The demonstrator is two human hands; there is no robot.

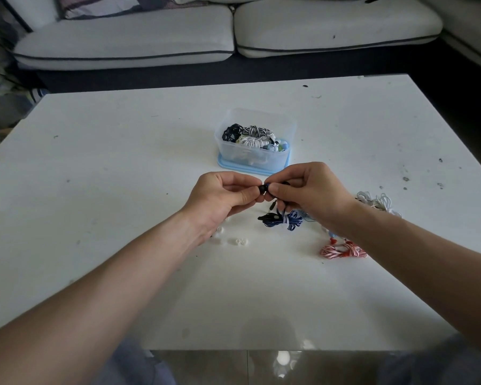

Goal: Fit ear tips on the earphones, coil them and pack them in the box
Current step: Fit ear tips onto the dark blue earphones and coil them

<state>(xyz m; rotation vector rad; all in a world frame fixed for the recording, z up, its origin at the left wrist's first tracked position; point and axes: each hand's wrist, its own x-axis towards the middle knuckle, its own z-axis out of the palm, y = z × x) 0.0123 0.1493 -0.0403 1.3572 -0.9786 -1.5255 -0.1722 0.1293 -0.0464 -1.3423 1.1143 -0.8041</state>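
From the head view, both hands are raised just above the worktop (pixel 122 162) and meet fingertip to fingertip. The left hand (pixel 228 193) pinches a small black ear tip (pixel 263 188) between thumb and forefinger, and the right hand (pixel 308 190) is curled round what looks like the bud of the dark blue earphones (pixel 286 220). Their cable hangs below the right hand in a loose bundle that reaches the surface. I'd judge this to be the fitting step for this pair, with coiling and packing yet to come. Beyond the hands, away from the person, sits the clear box (pixel 254 159), standing on a pale blue lid (pixel 225 163) and already holding several coiled sets, so a good part of the job looks done. Work remains, though. A red-and-white set (pixel 342 250) lies below the right wrist on the person's side, a white set (pixel 378 202) lies out past the right wrist, and a few loose white tips (pixel 240 241) lie under and beside the left wrist. The worktop is glossy white, speckled with small dark marks and catching window glare near the person. Behind it stands a pale sofa (pixel 150 43) with dark piping.
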